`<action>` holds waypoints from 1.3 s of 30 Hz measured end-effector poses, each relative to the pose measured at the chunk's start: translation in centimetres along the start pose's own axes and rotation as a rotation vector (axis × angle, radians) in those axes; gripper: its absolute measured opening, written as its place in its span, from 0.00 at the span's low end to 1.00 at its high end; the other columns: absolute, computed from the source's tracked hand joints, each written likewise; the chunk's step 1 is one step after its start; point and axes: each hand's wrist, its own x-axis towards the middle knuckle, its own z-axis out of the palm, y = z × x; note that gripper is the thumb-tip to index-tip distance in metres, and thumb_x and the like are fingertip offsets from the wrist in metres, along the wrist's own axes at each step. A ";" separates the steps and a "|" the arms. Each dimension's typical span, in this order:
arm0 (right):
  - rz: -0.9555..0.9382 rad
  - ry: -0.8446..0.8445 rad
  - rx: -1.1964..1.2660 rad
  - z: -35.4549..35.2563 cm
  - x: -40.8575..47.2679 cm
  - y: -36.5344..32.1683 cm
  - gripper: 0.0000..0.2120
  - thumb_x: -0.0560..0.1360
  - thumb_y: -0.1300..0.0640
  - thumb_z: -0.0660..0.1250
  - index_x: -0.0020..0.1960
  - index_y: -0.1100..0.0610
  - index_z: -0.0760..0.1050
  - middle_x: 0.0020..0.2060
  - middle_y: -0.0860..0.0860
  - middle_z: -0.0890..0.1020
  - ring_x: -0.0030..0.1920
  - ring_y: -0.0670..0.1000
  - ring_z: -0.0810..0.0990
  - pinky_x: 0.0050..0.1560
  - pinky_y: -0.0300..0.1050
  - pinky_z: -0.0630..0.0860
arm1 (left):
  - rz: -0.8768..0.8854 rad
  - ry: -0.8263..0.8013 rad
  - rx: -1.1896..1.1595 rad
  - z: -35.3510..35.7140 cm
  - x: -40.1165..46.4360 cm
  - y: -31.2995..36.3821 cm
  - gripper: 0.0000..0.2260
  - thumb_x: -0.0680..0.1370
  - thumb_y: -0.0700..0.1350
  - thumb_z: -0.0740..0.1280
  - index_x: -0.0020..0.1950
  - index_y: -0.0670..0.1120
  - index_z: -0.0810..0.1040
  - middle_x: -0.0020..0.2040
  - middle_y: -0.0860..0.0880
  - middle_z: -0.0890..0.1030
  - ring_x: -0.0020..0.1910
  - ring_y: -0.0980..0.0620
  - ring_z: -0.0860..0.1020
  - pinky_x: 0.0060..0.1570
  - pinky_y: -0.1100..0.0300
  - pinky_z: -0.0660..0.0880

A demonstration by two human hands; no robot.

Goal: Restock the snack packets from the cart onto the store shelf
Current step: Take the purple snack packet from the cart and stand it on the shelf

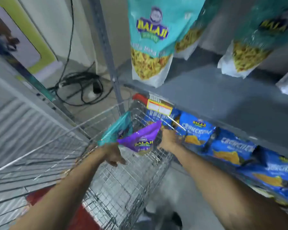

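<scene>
Down inside the silver wire-mesh cart point(131, 176), both hands reaching for the last packets.

Left hand point(112, 154) hovering just beside the glossy purple snack packet point(140, 138), fingers point(118, 161) loosely spread and gripping nothing; right hand point(169, 138) at the packet's far top corner, near the cart's rim, fingers hidden, so impossible to tell whether pinching or free. Purple packet lying tilted in the cart's front end, beside a teal snack packet point(115, 128) leaning upright against the mesh. Best taken by the sealed top edge rather than the puffed middle, to spare the contents, then lifted clear of the wire before swinging right toward the grey metal shelf point(223, 103). Probably sensible to look for a bare spot away from the row of blue chip packets point(229, 146) below. Heavy blur throughout.
</scene>
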 end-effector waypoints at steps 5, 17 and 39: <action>-0.083 -0.143 0.466 5.8 8.2 3.1 0.31 0.51 0.40 0.83 0.49 0.45 0.74 0.51 0.47 0.85 0.50 0.52 0.84 0.59 0.56 0.80 | 0.278 0.263 -0.777 5.1 4.5 1.0 0.27 0.70 0.43 0.77 0.66 0.41 0.74 0.66 0.45 0.77 0.67 0.44 0.75 0.62 0.64 0.71; -0.211 0.176 0.781 -0.6 1.0 -0.6 0.07 0.72 0.51 0.73 0.39 0.53 0.81 0.33 0.50 0.82 0.34 0.46 0.76 0.37 0.44 0.73 | 0.369 0.786 -1.029 3.6 0.9 3.8 0.10 0.73 0.55 0.70 0.46 0.50 0.84 0.41 0.51 0.85 0.41 0.58 0.77 0.47 0.52 0.77; -0.281 0.968 1.120 -29.7 -21.5 24.4 0.07 0.76 0.59 0.69 0.43 0.62 0.81 0.30 0.45 0.84 0.33 0.38 0.74 0.38 0.37 0.73 | 1.300 0.642 -0.799 -4.5 -17.4 43.7 0.07 0.73 0.48 0.73 0.48 0.52 0.79 0.42 0.50 0.83 0.38 0.58 0.77 0.42 0.55 0.77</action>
